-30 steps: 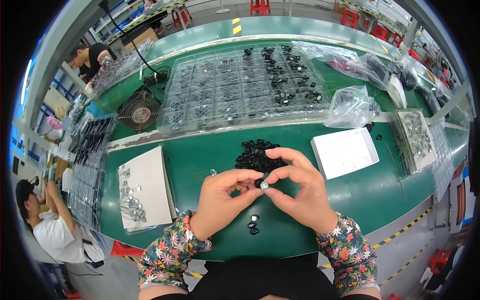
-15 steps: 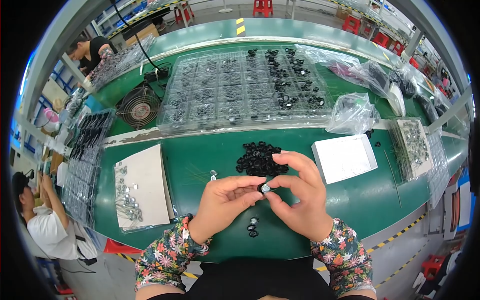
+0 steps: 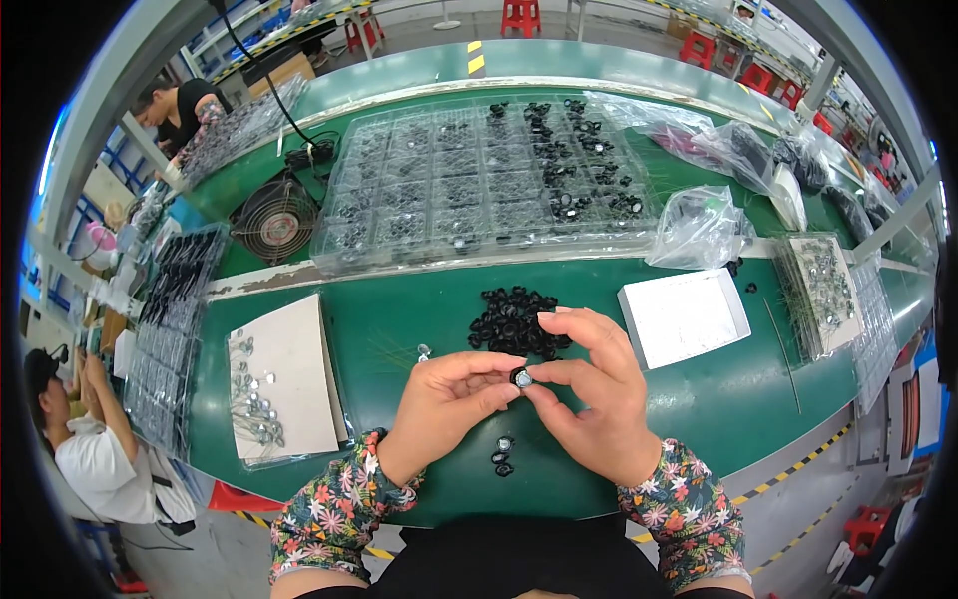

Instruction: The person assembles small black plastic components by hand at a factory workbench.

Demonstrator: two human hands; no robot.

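Between my hands is a small black ring-shaped part with a silvery round disc (image 3: 523, 378) at its right side. My left hand (image 3: 439, 401) is closed, thumb and index fingertip pinching the black ring. From the right, my right hand (image 3: 594, 404) pinches at the silvery disc with thumb and index finger, its other fingers curved above. Just beyond my fingers lies a heap of black ring-shaped parts (image 3: 511, 317). Nearer me, a few black rings (image 3: 503, 457) lie in a short row, the far one with a silvery disc. A loose silvery disc (image 3: 424, 351) sits beyond my left hand.
At left, a beige card (image 3: 299, 364) carries silvery discs with thin wires. A white box (image 3: 686, 319) stands at right, near another card of discs (image 3: 826, 290). Clear compartment trays (image 3: 449, 170), a round fan (image 3: 275, 220) and plastic bags (image 3: 702, 228) are farther back. Other people are at left.
Both hands keep their pinch and have shifted only very slightly, with the small part turned a little between the fingertips. The rest of the bench looks the same.
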